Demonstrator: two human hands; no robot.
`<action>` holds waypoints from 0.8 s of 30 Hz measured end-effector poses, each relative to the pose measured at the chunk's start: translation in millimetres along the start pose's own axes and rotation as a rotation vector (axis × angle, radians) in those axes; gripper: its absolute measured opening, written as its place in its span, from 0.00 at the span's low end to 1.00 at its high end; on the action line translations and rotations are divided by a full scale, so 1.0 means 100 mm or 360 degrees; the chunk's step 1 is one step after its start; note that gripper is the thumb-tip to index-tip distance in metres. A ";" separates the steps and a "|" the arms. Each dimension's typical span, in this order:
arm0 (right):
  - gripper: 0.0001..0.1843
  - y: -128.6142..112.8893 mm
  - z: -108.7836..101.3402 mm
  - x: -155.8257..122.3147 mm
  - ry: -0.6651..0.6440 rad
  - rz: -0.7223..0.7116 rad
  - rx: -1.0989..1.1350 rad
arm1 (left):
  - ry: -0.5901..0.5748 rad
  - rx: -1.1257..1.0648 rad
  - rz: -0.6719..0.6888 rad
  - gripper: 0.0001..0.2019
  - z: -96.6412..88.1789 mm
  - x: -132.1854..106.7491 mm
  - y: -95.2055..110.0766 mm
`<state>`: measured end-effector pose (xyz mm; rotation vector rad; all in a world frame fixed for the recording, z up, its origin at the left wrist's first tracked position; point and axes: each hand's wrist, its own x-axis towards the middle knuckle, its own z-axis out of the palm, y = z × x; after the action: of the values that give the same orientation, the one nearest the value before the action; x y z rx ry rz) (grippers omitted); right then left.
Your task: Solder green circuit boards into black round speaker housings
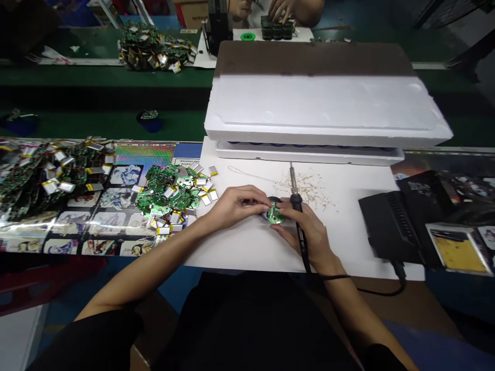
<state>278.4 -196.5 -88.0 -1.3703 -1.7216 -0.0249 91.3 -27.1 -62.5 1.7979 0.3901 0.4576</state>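
Observation:
A small green circuit board [275, 213] sits in or against a dark round part [274, 199] over the white work surface. At its upper left edge, the fingertips of my left hand [240, 206] are pinched together, closed on the board's edge; any wire between them is too small to see. My right hand [312, 232] is closed, with a soldering iron [297, 202] held across the palm, tip pointing away from me. Its thumb and fingers also touch the board's right side. To the left lies a pile of circuit boards with silver battery cells [172, 193].
A white foam box [320, 103] stands behind my hands. Small scraps [309, 188] and a looped wire [251, 174] lie before it. A black soldering station [389, 224] and yellow sponge tray [460, 250] are right. More boards [65, 165] lie left. A co-worker's hand [281, 10] works across.

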 end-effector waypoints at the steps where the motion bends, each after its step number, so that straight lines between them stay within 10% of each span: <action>1: 0.29 0.00 0.01 0.01 -0.0022 -0.0019 -0.0016 | 0.0008 -0.0061 -0.0078 0.13 0.03 -0.01 -0.01; 7: 0.30 0.00 0.01 0.02 0.0002 -0.0021 -0.0036 | 0.0076 -0.0362 -0.0298 0.23 0.15 -0.01 -0.05; 24: 0.24 -0.23 0.06 0.28 0.0222 0.0226 0.0120 | 0.0032 -0.0062 0.0087 0.11 0.15 -0.03 0.04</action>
<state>257.9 -180.9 -62.2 -1.3986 -1.4925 0.0235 96.2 -42.4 -62.8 1.7709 0.3443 0.5188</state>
